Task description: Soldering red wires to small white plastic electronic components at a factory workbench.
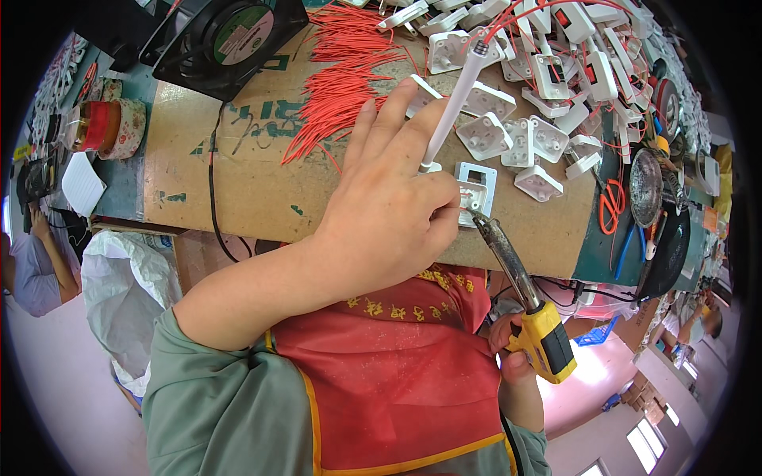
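Observation:
My left hand (381, 198) reaches over the board, its thumb and index finger pinched against the edge of a small white plastic housing (475, 193). What lies inside the pinch is hidden; a bit of red shows beside the fingertips. A white rod (457, 105) with red wires at its top rises beside the index finger. My right hand (512, 349) grips a yellow and black soldering gun (548, 345). The long, darkened metal barrel slants up from it, and the tip meets or nearly meets the housing near my left thumb.
Cut red wires (341, 87) lie in a heap beyond my left hand. White housings (520, 143) crowd the back right. A black fan (230, 36) stands at the back left, its cable crossing the board. Orange-handled scissors (611, 206) and a round metal dish (646, 186) are at right.

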`<state>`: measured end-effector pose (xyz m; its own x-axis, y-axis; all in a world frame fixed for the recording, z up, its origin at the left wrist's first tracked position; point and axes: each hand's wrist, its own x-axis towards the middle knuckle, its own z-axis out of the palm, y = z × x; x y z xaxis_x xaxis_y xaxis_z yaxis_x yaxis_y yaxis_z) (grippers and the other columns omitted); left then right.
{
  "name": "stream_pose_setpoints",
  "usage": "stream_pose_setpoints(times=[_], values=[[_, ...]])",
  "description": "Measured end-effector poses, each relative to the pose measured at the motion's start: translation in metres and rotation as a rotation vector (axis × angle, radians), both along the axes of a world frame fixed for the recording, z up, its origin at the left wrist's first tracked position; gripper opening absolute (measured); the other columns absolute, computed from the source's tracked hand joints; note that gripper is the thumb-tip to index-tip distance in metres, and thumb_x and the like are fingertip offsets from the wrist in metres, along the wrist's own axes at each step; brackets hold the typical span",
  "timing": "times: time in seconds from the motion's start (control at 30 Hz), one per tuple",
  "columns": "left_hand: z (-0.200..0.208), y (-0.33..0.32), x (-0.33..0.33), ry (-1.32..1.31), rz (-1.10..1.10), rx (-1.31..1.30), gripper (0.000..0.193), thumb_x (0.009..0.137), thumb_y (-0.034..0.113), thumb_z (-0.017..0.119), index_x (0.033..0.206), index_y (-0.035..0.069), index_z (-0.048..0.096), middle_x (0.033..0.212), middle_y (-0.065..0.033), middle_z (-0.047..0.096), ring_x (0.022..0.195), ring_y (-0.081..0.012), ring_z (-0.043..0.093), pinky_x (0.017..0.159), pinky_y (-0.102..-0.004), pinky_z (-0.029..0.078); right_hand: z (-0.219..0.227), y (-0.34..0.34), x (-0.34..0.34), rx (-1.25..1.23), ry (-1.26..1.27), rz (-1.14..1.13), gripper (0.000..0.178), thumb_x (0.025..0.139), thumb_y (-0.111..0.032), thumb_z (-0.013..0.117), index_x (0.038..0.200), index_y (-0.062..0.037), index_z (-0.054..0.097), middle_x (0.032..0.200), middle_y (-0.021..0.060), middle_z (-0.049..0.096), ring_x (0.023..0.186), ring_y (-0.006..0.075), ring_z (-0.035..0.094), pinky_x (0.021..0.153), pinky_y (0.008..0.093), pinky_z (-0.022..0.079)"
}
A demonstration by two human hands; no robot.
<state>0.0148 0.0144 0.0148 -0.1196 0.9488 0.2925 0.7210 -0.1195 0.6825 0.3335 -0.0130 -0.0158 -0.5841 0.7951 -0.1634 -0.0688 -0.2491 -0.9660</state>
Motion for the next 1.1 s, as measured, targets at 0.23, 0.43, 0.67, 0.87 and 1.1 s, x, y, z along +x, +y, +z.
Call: stream_pose_setpoints(times=[0.23,0.43,0.67,0.87,1.1], values=[[0.001,0.001,0.000,0.009,0.005,-0.006,0.011,0.067,0.005,0.074,0.071,0.008,0.064,0.139,-0.0159,0.048,0.136,-0.0461,0.035,0.106,-0.0547,0.034,-0.001,0.003,0.003,0.046,-0.013,0.035,0.073,0.081,-0.048,0.076,0.133,-0.0039,0.047,0.076,0.0026,0.050,0.062,0.0151,0.050,0.051,0.0266,0.041],[0.000,0.002,0.000,0.020,-0.021,0.000,0.007,0.069,0.007,0.072,0.072,0.007,0.066,0.142,-0.0181,0.046,0.137,-0.0466,0.033,0.109,-0.0586,0.029,0.011,0.011,0.000,0.101,0.098,-0.106,0.074,0.083,-0.050,0.074,0.134,-0.0044,0.046,0.075,0.0016,0.050,0.061,0.0148,0.050,0.051,0.0279,0.040],[0.001,0.002,-0.001,0.057,-0.028,-0.017,0.008,0.069,0.006,0.073,0.073,0.008,0.067,0.144,-0.0188,0.045,0.139,-0.0486,0.031,0.110,-0.0594,0.027,0.014,0.081,0.030,0.463,0.006,-0.524,0.071,0.087,-0.046,0.070,0.131,0.0016,0.042,0.070,0.0036,0.050,0.056,0.0141,0.048,0.050,0.0277,0.038],[0.003,0.001,0.001,0.075,-0.034,-0.017,0.009,0.070,0.007,0.074,0.073,0.008,0.066,0.145,-0.0195,0.044,0.139,-0.0486,0.030,0.110,-0.0581,0.027,0.025,0.124,0.046,0.707,-0.417,-0.732,0.037,0.095,-0.012,0.055,0.126,0.0061,0.047,0.068,0.0044,0.050,0.053,0.0123,0.046,0.052,0.0264,0.040],[0.005,0.001,-0.001,0.085,-0.048,-0.028,0.009,0.071,0.008,0.074,0.075,0.008,0.066,0.145,-0.0201,0.043,0.140,-0.0479,0.029,0.110,-0.0581,0.026,0.018,0.115,0.043,0.390,-0.097,-0.748,0.048,0.095,-0.022,0.057,0.133,0.0048,0.043,0.069,0.0043,0.048,0.055,0.0129,0.047,0.053,0.0264,0.040]])
